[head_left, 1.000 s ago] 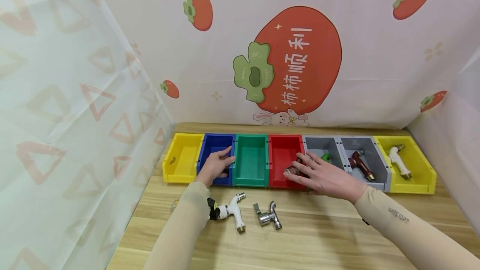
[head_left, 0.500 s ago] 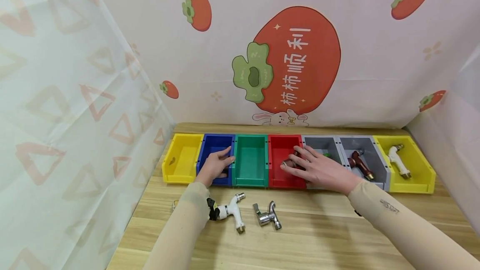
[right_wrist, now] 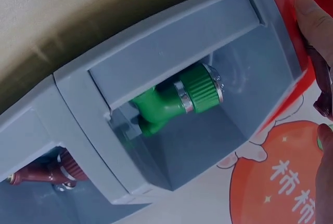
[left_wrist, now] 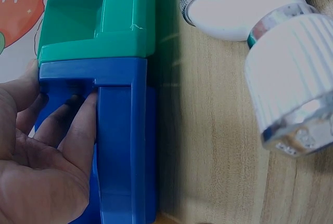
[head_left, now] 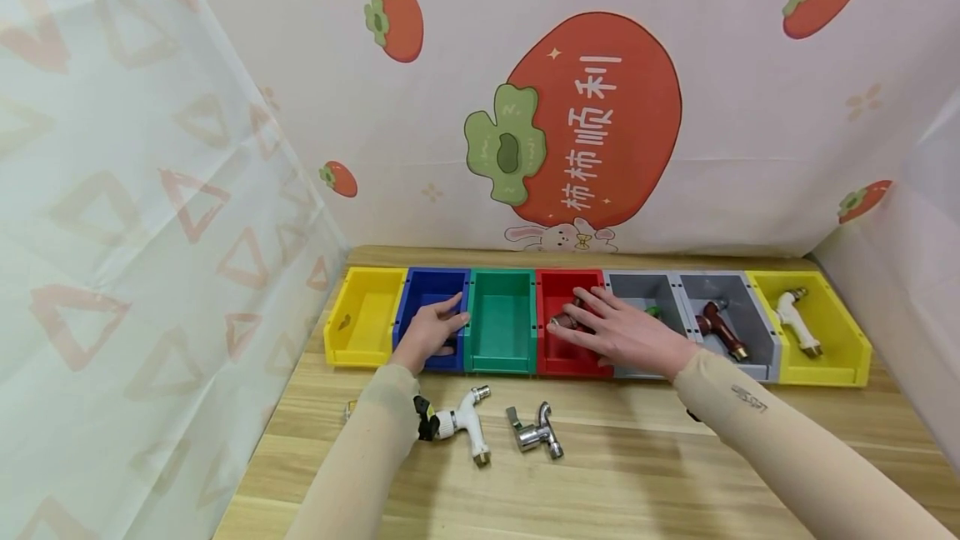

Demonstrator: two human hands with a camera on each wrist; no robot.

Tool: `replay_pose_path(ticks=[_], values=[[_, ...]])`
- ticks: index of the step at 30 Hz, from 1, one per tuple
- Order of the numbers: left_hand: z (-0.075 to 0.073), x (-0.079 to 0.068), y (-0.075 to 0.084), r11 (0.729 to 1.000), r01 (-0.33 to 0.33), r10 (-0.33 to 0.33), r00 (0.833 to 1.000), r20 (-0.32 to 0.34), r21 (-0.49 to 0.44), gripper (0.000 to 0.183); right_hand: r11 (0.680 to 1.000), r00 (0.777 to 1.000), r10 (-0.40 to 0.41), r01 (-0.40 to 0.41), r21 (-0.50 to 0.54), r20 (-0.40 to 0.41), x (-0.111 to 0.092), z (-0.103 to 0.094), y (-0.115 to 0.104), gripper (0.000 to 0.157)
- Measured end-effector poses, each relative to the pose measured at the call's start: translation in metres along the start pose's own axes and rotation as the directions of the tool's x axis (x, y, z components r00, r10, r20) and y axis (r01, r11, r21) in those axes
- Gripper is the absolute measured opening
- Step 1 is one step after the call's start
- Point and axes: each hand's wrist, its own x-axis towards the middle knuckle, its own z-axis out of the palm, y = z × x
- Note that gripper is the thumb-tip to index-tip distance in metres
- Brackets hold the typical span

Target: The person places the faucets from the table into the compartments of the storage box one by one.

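Note:
My right hand (head_left: 626, 332) holds a dark red faucet (head_left: 567, 319) over the red bin (head_left: 557, 363). In the right wrist view, the dark red faucet (right_wrist: 321, 76) shows between thumb and finger at the right edge; fingers cover much of it. My left hand (head_left: 429, 330) reaches into the blue bin (head_left: 424, 277), its fingertips against the wall beside the green bin (head_left: 501, 332). Seen from the left wrist, the left hand's fingers (left_wrist: 78, 135) rest loosely inside the blue bin, with nothing visible between them.
A white faucet (head_left: 471, 423) and a chrome faucet (head_left: 538, 432) lie on the wooden table (head_left: 592, 482). Grey bins hold a green faucet (right_wrist: 166, 102) and another dark red faucet (head_left: 723, 332). A white faucet (head_left: 799, 325) lies in the right yellow bin (head_left: 843, 336).
My right hand has moved left with the dark red faucet, from the right side of the red bin further over it. The left hand has stayed in place.

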Motion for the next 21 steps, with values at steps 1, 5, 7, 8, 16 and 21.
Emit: replay_pose_path(ticks=[1,5,7,8,16,21], values=[[0.0,0.0,0.0002,1.0,0.002,-0.002,1.0,0.0,0.0,0.058,1.0,1.0,0.0,0.0,0.005,0.001,0.0007,0.0012,0.0,0.103],[-0.0005,0.0003,-0.0001,1.0,-0.004,0.004,1.0,0.002,0.0,0.059,1.0,1.0,0.002,-0.002,0.014,0.004,0.0028,0.0054,0.0007,0.102],[-0.0008,0.0001,-0.0002,1.0,-0.009,0.009,1.0,0.004,-0.002,0.059,1.0,1.0,0.008,-0.008,0.02,-0.003,0.0031,0.0067,0.0012,0.102],[-0.0009,-0.0002,-0.0003,1.0,-0.014,0.014,1.0,0.005,-0.001,0.059,1.0,1.0,0.011,-0.01,0.022,-0.007,0.0032,0.0074,0.0014,0.102],[-0.0015,-0.0011,0.0007,1.0,-0.016,0.016,1.0,0.007,0.0,0.06,0.997,0.999,0.027,-0.026,0.071,-0.02,0.0034,0.0102,0.0039,0.104],[-0.0009,-0.001,0.0002,1.0,-0.013,0.013,1.0,0.005,0.009,0.059,0.994,0.999,0.044,-0.045,0.102,0.008,0.0044,0.011,0.0044,0.104]])
